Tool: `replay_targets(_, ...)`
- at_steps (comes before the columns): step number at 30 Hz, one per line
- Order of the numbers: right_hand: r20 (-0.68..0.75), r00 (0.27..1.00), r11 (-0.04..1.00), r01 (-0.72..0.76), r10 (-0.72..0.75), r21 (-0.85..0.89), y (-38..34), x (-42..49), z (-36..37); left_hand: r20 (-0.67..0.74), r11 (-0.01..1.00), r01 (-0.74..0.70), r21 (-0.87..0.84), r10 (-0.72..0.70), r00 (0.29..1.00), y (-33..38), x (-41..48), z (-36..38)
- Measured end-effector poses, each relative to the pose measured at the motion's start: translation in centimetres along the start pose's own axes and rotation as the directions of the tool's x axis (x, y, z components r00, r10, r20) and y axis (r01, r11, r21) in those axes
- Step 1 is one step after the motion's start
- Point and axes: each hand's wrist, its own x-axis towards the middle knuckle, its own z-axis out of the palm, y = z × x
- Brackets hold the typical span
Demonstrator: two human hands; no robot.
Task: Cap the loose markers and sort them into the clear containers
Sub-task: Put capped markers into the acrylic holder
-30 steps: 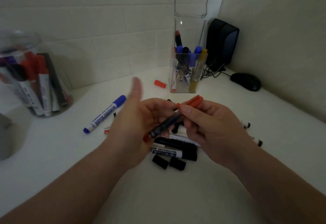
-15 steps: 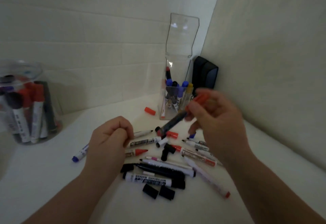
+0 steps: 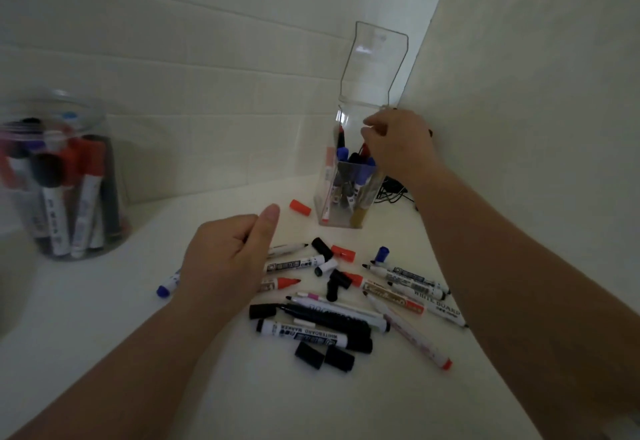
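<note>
Red-capped marker (image 3: 363,149): stands nearly upright in the tall clear box (image 3: 372,65), long axis close to vertical, cap end up. Only the red cap shows; the barrel is lost among the other markers.
Right hand (image 3: 398,145): reaches over the box's open mouth, fingers curled downward just above the red cap. Whether the fingertips pinch it cannot be told.
Left hand (image 3: 228,259): hovers over the 9 o'clock side of the loose pile (image 3: 346,304), fingers loosely curled, thumb straight toward 12 o'clock, holding nothing.
Containers: two. The tall box is at 12 o'clock from the pile; a round jar (image 3: 104,128) is at 9 to 10 o'clock, blurred, filled with upright red, black and white markers.
Box contents: blue, black and red caps pointing up, plus one yellowish barrel; the number is unclear.
Loose markers: roughly a dozen on the white table (image 3: 311,405), lying flat, mostly along the 9-to-3 line; overlap prevents an exact count.
Look: white barrels with black print, some all black, one with a bare red tip (image 3: 291,282).
Loose caps: two black caps (image 3: 323,358) side by side at 6 o'clock, one blue cap (image 3: 382,254) at 2 o'clock, one orange-red cap (image 3: 300,207) at the box's foot.
</note>
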Motion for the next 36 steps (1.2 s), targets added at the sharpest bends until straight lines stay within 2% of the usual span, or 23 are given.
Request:
replay_targets(2,0.005,0.999,0.997,-0.035,0.035,0.067,0.2,-1.0,-0.3,-0.013,1.000,-0.006,0.013,0.006,1.000,-0.3,0.0,0.1)
replay_targets(5,-0.106,0.994,0.993,-0.017,0.030,0.115,0.4,-4.0,-2.3,-0.017,0.996,-0.029,0.081,0.030,0.999,-0.8,0.1,0.3)
replay_targets(6,-0.079,0.997,0.994,-0.002,0.011,0.108,0.5,-5.5,-3.1,-0.015,0.996,-0.031,0.089,0.032,0.999,-0.8,0.1,0.4)
replay_targets(7,0.010,1.000,0.997,0.015,-0.016,0.080,0.4,-7.1,-3.9,-0.011,0.996,-0.034,0.087,0.035,0.999,-0.9,0.1,0.5)
replay_targets(8,0.163,0.986,0.999,0.031,-0.036,0.032,0.4,-8.7,-4.7,-0.008,0.995,-0.040,0.086,0.041,0.999,-0.8,0.0,0.5)
replay_targets(9,0.359,0.933,0.999,0.038,-0.024,-0.032,0.3,-10.3,-5.4,-0.006,0.995,-0.054,0.089,0.055,0.998,-0.6,-0.1,0.6)
replay_targets(11,0.682,0.727,0.985,0.053,0.075,-0.165,0.5,-12.7,-6.3,-0.013,0.993,-0.080,0.091,0.081,0.997,-0.3,-0.3,0.7)
replay_targets(12,0.764,0.631,0.975,0.054,0.135,-0.217,0.7,-13.6,-6.5,-0.019,0.993,-0.085,0.087,0.087,0.996,-0.2,-0.4,0.7)
replay_targets(13,0.804,0.566,0.966,0.049,0.183,-0.255,1.0,-14.3,-6.6,-0.022,0.993,-0.083,0.083,0.085,0.996,-0.1,-0.5,0.7)
replay_targets(15,0.823,0.515,0.952,0.038,0.241,-0.302,1.6,-15.2,-6.6,-0.018,0.994,-0.071,0.087,0.073,0.997,-0.2,-0.7,0.9)
replay_targets(21,0.828,0.484,0.936,0.052,0.282,-0.349,2.8,-16.6,-4.7,-0.020,0.994,-0.028,0.104,0.030,0.999,0.0,-1.1,1.6)
replay_targets(25,0.810,0.531,0.933,0.094,0.249,-0.348,3.0,-17.1,-4.3,0.007,0.985,-0.038,0.171,0.037,0.999,-0.1,-1.0,2.0)
replay_targets(27,0.791,0.571,0.952,0.053,0.219,-0.302,3.0,-17.0,-4.7,0.043,0.977,0.010,0.214,-0.020,0.999,-0.3,-0.6,2.0)
replay_targets(29,0.750,0.637,0.972,0.005,0.178,-0.235,2.9,-16.8,-4.8,0.151,0.950,0.060,0.307,-0.111,0.982,-0.4,-0.4,2.1)
replay_targets(32,0.620,0.780,0.996,-0.045,0.085,-0.081,3.0,-16.9,-4.0,0.308,0.915,0.005,0.404,-0.141,0.941,-0.5,-0.4,2.2)
replay_targets(34,0.516,0.854,0.994,-0.098,0.058,0.051,2.9,-17.1,-3.1,0.318,0.906,-0.053,0.420,-0.092,0.943,-0.6,-0.3,2.0)
replay_targets(36,0.429,0.901,0.982,-0.137,0.069,0.129,2.9,-17.2,-2.3,0.262,0.905,-0.093,0.414,-0.021,0.965,-0.6,0.0,1.6)
